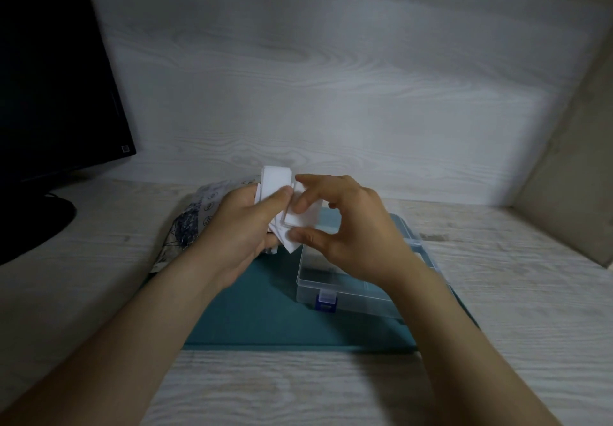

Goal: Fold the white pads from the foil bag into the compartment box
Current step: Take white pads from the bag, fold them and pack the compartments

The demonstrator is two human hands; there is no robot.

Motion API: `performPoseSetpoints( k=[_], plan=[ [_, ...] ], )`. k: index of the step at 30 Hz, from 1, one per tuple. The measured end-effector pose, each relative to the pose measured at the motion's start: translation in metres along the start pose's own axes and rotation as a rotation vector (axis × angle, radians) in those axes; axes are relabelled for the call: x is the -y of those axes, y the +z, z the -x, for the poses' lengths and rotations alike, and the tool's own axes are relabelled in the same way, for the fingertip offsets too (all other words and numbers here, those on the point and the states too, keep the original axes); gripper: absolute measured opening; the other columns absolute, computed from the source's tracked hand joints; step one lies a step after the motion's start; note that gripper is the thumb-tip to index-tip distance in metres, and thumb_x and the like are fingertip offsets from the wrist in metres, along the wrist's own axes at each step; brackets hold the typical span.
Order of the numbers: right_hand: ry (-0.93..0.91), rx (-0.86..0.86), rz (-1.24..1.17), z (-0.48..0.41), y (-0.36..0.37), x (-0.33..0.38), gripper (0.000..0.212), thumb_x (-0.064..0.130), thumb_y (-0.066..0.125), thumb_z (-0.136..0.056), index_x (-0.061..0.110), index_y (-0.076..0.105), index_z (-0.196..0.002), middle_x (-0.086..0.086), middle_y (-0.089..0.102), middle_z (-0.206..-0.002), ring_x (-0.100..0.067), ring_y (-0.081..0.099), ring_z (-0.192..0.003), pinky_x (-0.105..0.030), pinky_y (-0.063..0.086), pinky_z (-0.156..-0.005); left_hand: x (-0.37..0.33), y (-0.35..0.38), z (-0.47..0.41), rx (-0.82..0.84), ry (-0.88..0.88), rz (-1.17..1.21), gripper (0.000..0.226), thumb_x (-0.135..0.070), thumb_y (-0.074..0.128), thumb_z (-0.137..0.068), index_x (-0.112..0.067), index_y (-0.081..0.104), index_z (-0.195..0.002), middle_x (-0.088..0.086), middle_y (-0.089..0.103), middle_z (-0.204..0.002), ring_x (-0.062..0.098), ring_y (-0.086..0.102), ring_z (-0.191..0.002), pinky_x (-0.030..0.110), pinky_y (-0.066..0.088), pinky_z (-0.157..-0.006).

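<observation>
The left hand (245, 223) grips a stack of white pads (275, 182) as supply while the right hand (345, 226) pinches one pad (300, 218) above the compartment box (348, 296), apparently for folding.

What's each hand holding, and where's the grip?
Left hand grips the stack of white pads round its lower half; right hand pinches the front pad by its edges.

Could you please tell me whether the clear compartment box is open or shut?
Open, apparently: the box has its lid tipped back behind.
</observation>
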State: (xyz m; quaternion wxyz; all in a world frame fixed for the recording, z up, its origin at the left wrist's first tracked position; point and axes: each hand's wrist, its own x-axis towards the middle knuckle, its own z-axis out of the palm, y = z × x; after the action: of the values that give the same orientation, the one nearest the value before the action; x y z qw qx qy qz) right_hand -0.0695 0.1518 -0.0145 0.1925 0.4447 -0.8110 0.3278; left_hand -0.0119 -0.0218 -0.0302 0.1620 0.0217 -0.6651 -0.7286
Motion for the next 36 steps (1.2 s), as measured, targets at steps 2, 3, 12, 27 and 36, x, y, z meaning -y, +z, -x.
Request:
performPoseSetpoints(
  k=[2, 3, 12, 27, 36],
  plan=[
    [-0.008, 0.014, -0.005, 0.000, -0.001, -0.001, 0.027, 0.029, 0.092, -0.080, 0.027, 0.075, -0.100, 0.016, 0.063, -0.143, -0.003, 0.053, -0.125, -0.020, 0.042, -0.103, -0.001, 0.000, 0.001, 0.006, -0.012, 0.005, 0.023, -0.027, 0.058, -0.109, -0.013, 0.075, -0.114, 0.016, 0.080, -0.105, 0.038, 0.075, -0.097, 0.071, 0.050, -0.098],
    [-0.007, 0.015, -0.011, 0.000, -0.001, -0.001, 0.025, 0.028, 0.092, -0.080, 0.027, 0.075, -0.098, 0.016, 0.063, -0.142, -0.002, 0.053, -0.125, -0.020, 0.042, -0.103, -0.001, 0.000, 0.002, 0.014, -0.014, 0.005, 0.024, -0.027, 0.057, -0.109, -0.013, 0.075, -0.115, 0.014, 0.080, -0.104, 0.035, 0.076, -0.096, 0.071, 0.049, -0.100],
    [0.111, -0.040, -0.210, 0.000, -0.002, -0.001, 0.033, 0.031, 0.096, -0.072, 0.032, 0.077, -0.098, 0.015, 0.065, -0.121, -0.003, 0.062, -0.110, -0.021, 0.055, -0.080, -0.001, -0.002, -0.001, 0.120, 0.022, -0.041, 0.018, -0.013, 0.066, -0.103, -0.012, 0.073, -0.120, 0.010, 0.080, -0.112, 0.028, 0.077, -0.103, 0.038, 0.062, -0.078],
    [0.625, -0.270, -0.640, -0.003, -0.016, -0.006, 0.014, 0.004, 0.073, -0.090, 0.017, 0.077, -0.096, -0.004, 0.078, -0.096, -0.012, 0.070, -0.086, -0.022, 0.055, -0.070, 0.000, -0.001, 0.001, 0.012, 0.015, -0.060, 0.021, -0.010, 0.055, -0.109, -0.018, 0.071, -0.121, 0.015, 0.077, -0.117, 0.038, 0.076, -0.102, 0.022, 0.051, -0.051],
    [0.535, -0.137, -0.725, 0.000, -0.014, 0.004, 0.025, 0.005, 0.080, -0.090, 0.018, 0.074, -0.111, -0.004, 0.075, -0.078, -0.014, 0.068, -0.069, -0.030, 0.058, -0.069, -0.005, 0.001, 0.000, 0.034, -0.113, 0.202, 0.026, -0.017, 0.048, -0.113, -0.010, 0.068, -0.126, 0.015, 0.078, -0.118, 0.034, 0.076, -0.107, 0.047, 0.065, -0.080]
  ],
)
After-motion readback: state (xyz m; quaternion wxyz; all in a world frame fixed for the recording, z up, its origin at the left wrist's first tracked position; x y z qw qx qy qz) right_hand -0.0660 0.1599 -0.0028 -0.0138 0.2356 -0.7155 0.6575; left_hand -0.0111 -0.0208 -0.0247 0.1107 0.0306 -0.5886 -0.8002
